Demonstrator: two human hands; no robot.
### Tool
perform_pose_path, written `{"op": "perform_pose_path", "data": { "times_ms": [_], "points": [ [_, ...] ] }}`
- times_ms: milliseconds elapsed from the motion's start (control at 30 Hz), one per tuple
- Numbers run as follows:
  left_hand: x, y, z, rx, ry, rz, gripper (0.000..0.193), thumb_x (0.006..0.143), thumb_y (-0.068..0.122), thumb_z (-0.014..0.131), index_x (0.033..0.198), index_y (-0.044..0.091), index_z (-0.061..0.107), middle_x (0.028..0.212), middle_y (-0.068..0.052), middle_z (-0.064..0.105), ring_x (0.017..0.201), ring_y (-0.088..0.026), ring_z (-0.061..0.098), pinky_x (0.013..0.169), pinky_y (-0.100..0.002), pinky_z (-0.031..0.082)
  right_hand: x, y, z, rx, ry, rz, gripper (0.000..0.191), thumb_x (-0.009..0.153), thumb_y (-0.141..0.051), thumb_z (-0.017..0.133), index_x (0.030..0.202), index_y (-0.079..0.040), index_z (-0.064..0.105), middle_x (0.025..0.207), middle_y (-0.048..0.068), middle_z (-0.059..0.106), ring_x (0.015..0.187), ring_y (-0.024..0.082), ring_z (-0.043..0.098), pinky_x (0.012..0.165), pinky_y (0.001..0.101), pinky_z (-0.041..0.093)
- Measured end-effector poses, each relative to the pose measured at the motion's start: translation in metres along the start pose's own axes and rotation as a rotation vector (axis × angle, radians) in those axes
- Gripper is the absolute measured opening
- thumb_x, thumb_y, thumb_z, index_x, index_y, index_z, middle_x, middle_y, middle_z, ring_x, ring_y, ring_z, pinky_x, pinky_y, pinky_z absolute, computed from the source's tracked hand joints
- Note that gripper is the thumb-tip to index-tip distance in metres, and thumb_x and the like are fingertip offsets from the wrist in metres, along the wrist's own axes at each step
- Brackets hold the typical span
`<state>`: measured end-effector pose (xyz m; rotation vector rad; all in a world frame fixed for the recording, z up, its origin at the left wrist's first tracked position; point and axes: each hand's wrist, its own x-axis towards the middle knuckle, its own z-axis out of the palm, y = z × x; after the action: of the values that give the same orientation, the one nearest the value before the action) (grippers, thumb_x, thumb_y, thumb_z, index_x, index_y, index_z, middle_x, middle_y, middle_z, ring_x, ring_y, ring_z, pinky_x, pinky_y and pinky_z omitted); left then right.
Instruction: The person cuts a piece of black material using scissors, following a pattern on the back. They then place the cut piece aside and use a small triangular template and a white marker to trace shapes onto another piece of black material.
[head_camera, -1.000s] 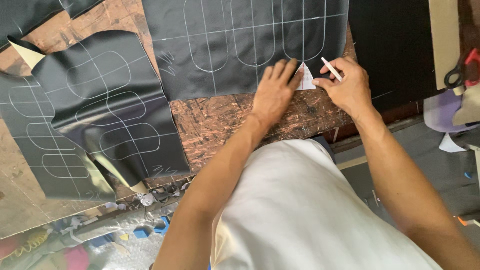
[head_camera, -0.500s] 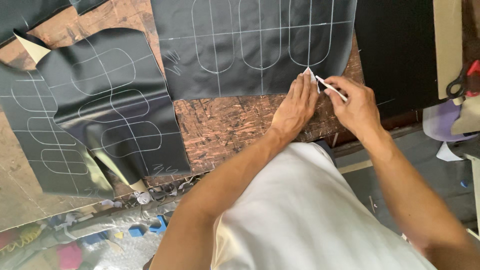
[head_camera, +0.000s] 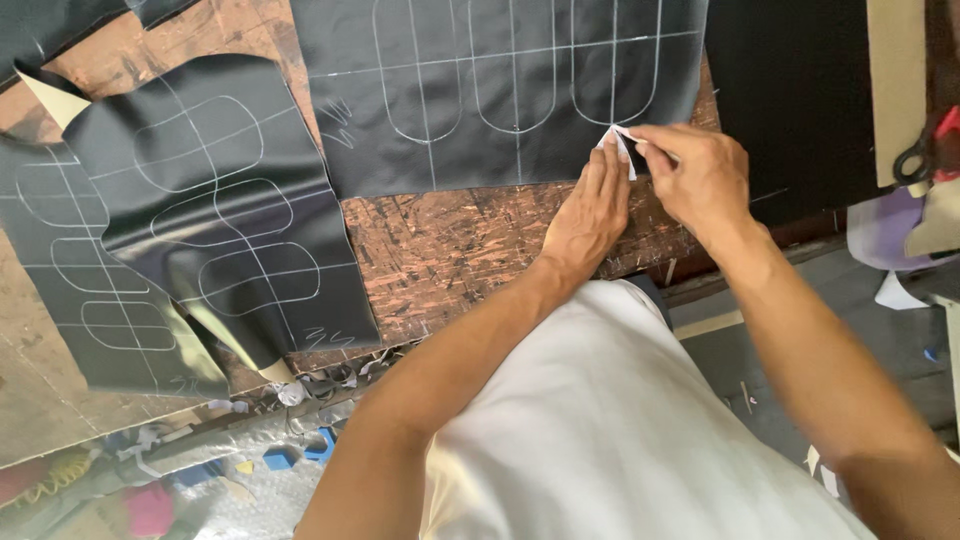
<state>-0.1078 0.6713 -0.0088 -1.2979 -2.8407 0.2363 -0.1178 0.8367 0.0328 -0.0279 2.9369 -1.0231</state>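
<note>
We see a sheet of black leather-like material (head_camera: 500, 95) lying flat at the far edge of the worktop (head_camera: 450, 250), its matt surface chalked with a white grid and a row of tall rounded outlines. At its lower right corner our left hand (head_camera: 590, 215) lies flat, fingers straight and together, pressing a small white template (head_camera: 615, 150) onto the sheet. Our right hand (head_camera: 700, 180) is closed around a thin white marking stick (head_camera: 640, 140) (chalk or pencil, we cannot tell which), its tip touching the template's upper edge. To the left, a second black piece (head_camera: 200, 230) curls up from the worktop, glossier, marked with wider rounded boxes, and its pale underside shows at two turned corners. A plain dark sheet (head_camera: 790, 100) lies just to the right of the marked one, with a tan strip (head_camera: 895, 90) beside it. Scissors with black handles (head_camera: 915, 160) rest at the right edge. Bright scraps litter the floor (head_camera: 200, 480) at lower left.
</note>
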Motion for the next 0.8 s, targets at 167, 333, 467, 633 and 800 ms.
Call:
{"op": "perform_pose_path", "data": {
  "times_ms": [167,333,467,633,800],
  "points": [
    [0.002,0.001,-0.001,-0.040,0.011,-0.007,0.056,0.095,0.015,0.052,0.144,-0.013,0.049,0.151,-0.034,0.044,0.138,-0.040,0.047,0.119,-0.040,0.037,0.001,0.002,-0.006,-0.019,-0.003,-0.046,0.020,0.101,-0.010,0.071,0.119,-0.014,0.079,0.106,0.009,0.076,0.088,0.029,0.072,0.076,0.0375,0.056],
    [0.003,-0.003,-0.004,0.008,0.006,0.013,0.054,0.097,0.014,0.052,0.144,-0.013,0.049,0.151,-0.035,0.044,0.138,-0.041,0.047,0.119,-0.041,0.037,-0.004,-0.001,-0.013,-0.047,-0.085,0.073,0.021,0.099,-0.013,0.072,0.118,-0.015,0.079,0.100,0.010,0.075,0.079,0.029,0.071,0.072,0.0386,0.055],
    [0.003,-0.001,-0.006,0.001,-0.007,0.013,0.055,0.096,0.015,0.052,0.143,-0.013,0.049,0.150,-0.034,0.044,0.138,-0.040,0.048,0.119,-0.040,0.037,0.004,0.001,-0.003,-0.006,-0.028,0.009,0.021,0.100,-0.012,0.070,0.119,-0.014,0.078,0.104,0.008,0.076,0.082,0.027,0.072,0.073,0.0377,0.055],
    [0.003,0.000,-0.006,-0.005,-0.012,0.021,0.057,0.094,0.015,0.052,0.143,-0.013,0.049,0.150,-0.034,0.044,0.136,-0.040,0.048,0.119,-0.040,0.038,-0.006,0.004,-0.009,-0.017,-0.051,0.018,0.020,0.102,-0.013,0.070,0.119,-0.014,0.078,0.102,0.010,0.074,0.082,0.030,0.070,0.073,0.0400,0.055],
    [0.003,-0.002,-0.005,-0.073,0.029,0.009,0.057,0.093,0.013,0.052,0.142,-0.016,0.050,0.150,-0.036,0.043,0.136,-0.041,0.048,0.118,-0.040,0.039,-0.036,-0.003,-0.023,-0.096,-0.142,0.115,0.023,0.097,-0.013,0.071,0.118,-0.017,0.079,0.094,0.011,0.074,0.077,0.031,0.069,0.070,0.0414,0.054]
  ]
}}
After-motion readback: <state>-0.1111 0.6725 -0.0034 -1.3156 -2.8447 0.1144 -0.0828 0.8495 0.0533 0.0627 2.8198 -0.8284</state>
